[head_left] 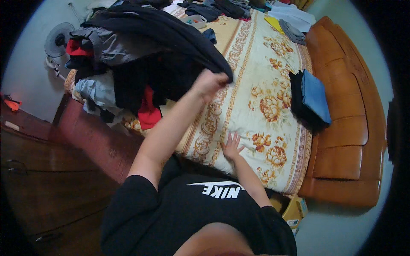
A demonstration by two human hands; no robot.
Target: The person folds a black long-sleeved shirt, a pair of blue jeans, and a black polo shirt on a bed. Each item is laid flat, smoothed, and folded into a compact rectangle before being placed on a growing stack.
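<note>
My left hand [209, 84] is closed on one end of a long black garment [171, 32], whose kind I cannot make out. The cloth rises off the bed in a stretched curve toward the far left, above a heap of clothes. My right hand [232, 147] lies flat with fingers spread on the floral bedspread [267, 102], near the bed's close edge, holding nothing. Beneath the lifted cloth are a grey garment [128, 49] and a red garment [148, 109]. The black garment hides part of the heap.
Folded blue jeans [315, 98] and black clothes are stacked by the wooden headboard [341, 106] on the right. A grey folded garment [291, 32] lies farther back. More clothes and a white plastic basket [194, 21] sit at the far side. A fan [59, 39] stands left.
</note>
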